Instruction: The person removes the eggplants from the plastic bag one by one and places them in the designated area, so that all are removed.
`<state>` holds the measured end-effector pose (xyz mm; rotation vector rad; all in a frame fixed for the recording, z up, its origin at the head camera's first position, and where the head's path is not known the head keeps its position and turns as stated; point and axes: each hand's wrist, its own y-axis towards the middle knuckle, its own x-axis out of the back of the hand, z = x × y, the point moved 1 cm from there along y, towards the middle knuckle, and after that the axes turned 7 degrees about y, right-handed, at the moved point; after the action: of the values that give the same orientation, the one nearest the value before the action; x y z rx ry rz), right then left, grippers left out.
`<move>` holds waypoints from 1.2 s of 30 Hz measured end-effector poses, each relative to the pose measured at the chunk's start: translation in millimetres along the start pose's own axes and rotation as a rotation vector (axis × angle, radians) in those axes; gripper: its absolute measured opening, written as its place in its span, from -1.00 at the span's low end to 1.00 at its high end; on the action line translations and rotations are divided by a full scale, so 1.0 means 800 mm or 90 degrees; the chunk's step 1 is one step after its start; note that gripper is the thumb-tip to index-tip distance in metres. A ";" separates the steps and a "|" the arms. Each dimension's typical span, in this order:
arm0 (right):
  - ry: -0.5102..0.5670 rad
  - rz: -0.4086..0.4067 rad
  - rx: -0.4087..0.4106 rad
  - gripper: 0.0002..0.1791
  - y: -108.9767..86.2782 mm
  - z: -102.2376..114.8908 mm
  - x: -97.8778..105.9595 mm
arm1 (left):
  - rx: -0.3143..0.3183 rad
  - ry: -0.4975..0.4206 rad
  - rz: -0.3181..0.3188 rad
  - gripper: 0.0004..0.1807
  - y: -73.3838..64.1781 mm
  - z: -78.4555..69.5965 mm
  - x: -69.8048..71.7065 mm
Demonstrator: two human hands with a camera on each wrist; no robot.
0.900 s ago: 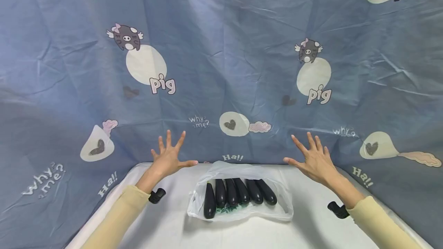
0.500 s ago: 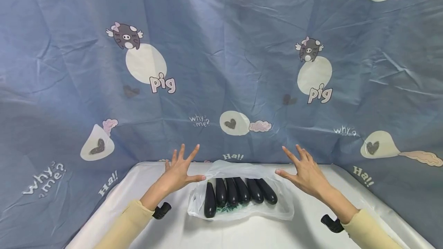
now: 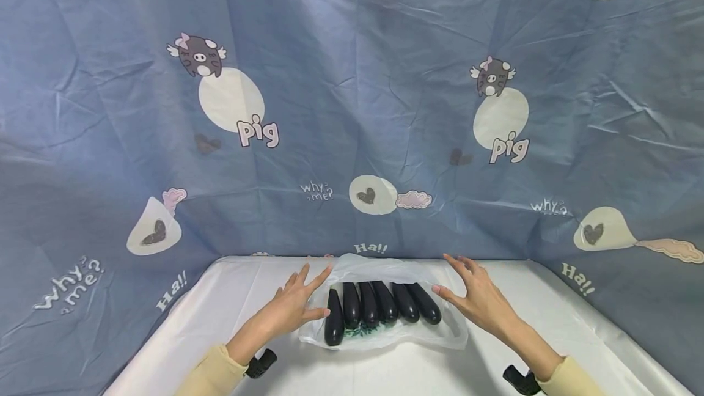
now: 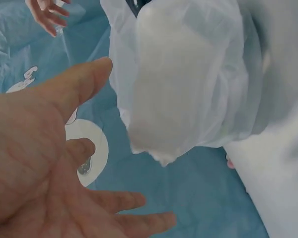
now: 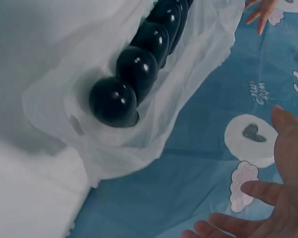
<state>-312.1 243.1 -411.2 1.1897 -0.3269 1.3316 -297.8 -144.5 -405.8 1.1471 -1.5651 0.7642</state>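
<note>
Several dark, glossy eggplants [image 3: 368,305] lie side by side in a white plastic bag [image 3: 452,329], its mouth spread wide. My left hand [image 3: 290,305] is over the bag's left edge, fingers spread, its thumb overlapping the leftmost eggplant [image 3: 333,322] in the head view. Over the right edge is my right hand [image 3: 481,298], also with spread fingers and nothing in it. The left wrist view shows the side of the bag [image 4: 184,79] beyond my thumb. In the right wrist view, rounded eggplant ends [image 5: 111,101] show inside the bag, apart from my right hand [image 5: 288,183].
A white-covered table [image 3: 379,374] bears the bag. Behind it and along both sides hangs a blue cloth [image 3: 308,78] printed with pigs and lettering. Black straps [image 3: 261,363] show at both wrists, below yellowish sleeves [image 3: 214,371].
Both hands have come down and inward, from above the table's far edge to the two sides of the bag. The eggplants and bag have stayed in place.
</note>
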 end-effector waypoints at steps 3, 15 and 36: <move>0.008 -0.013 0.001 -0.15 -0.007 -0.001 -0.006 | -0.013 -0.013 0.008 -0.10 -0.004 -0.001 -0.006; 0.084 -0.015 -0.052 -0.24 -0.033 0.000 -0.035 | -0.015 -0.075 0.056 -0.30 -0.003 0.003 -0.030; 0.143 0.006 -0.108 -0.30 -0.049 0.004 -0.062 | 0.057 -0.163 -0.066 -0.26 0.016 0.007 -0.065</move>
<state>-291.3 220.6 -466.4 0.8897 -0.2777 1.4012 -309.4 -129.3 -456.3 1.4259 -1.6784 0.6437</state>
